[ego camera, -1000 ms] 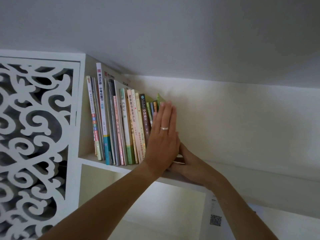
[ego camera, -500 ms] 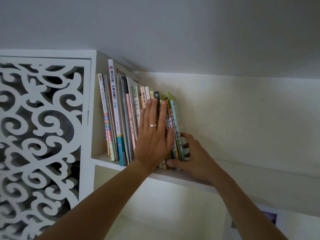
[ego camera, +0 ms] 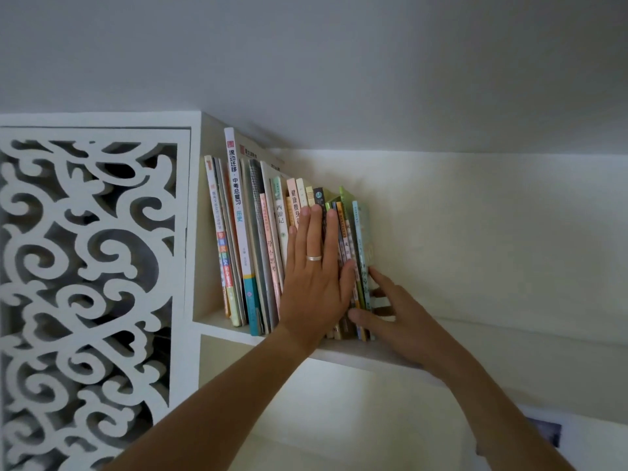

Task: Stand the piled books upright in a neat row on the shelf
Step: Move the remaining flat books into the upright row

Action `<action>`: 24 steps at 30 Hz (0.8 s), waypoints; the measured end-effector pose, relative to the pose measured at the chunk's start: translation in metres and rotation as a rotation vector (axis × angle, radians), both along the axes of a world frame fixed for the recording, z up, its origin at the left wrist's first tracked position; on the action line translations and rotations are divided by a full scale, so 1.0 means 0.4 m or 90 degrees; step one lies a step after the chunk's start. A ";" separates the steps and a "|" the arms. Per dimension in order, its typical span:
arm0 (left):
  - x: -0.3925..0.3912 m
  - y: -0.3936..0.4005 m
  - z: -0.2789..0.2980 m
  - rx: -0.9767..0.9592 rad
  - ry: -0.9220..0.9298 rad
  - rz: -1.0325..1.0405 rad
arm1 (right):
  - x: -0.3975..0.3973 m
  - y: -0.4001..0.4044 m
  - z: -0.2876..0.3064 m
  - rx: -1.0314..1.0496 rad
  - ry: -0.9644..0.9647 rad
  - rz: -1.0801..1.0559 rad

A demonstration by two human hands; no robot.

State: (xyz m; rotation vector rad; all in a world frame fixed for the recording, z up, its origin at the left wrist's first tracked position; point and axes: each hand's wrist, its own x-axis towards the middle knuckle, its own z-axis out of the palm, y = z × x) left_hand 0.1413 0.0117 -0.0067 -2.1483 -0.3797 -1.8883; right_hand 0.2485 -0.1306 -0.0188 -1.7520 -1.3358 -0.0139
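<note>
A row of books (ego camera: 244, 232) stands upright on the white shelf board (ego camera: 360, 356), packed against the shelf's left wall. Several thin books (ego camera: 361, 239) form the row's right end, leaning slightly left. My left hand (ego camera: 312, 283), wearing a ring, lies flat with its fingers straight against the spines in the middle of the row. My right hand (ego camera: 404, 328) grips the bottom of the thin end books, thumb on their spines and fingers along the outer cover.
A white carved lattice panel (ego camera: 88, 266) stands left of the shelf. The back wall (ego camera: 492, 239) runs to the right of the row. A lower compartment (ego camera: 258, 396) lies beneath the board. A dark printed sheet (ego camera: 543, 433) shows at the lower right.
A second ago my left hand pressed the row's right end and my right hand lay low on the shelf. The thin books now stand at the end; my left hand moved onto the spines.
</note>
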 end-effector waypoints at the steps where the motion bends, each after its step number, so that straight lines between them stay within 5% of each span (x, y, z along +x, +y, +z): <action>1: -0.001 0.002 -0.001 0.002 -0.002 0.002 | 0.001 -0.002 0.000 0.007 0.012 0.001; 9: -0.001 0.012 -0.011 -0.008 0.001 0.014 | 0.008 0.005 -0.012 0.086 0.016 -0.078; 15: -0.002 0.010 -0.014 -0.005 0.004 0.014 | -0.006 -0.001 0.011 0.105 0.047 0.014; 24: -0.009 0.006 -0.016 0.026 0.000 0.022 | -0.017 -0.006 0.001 -0.009 0.007 -0.041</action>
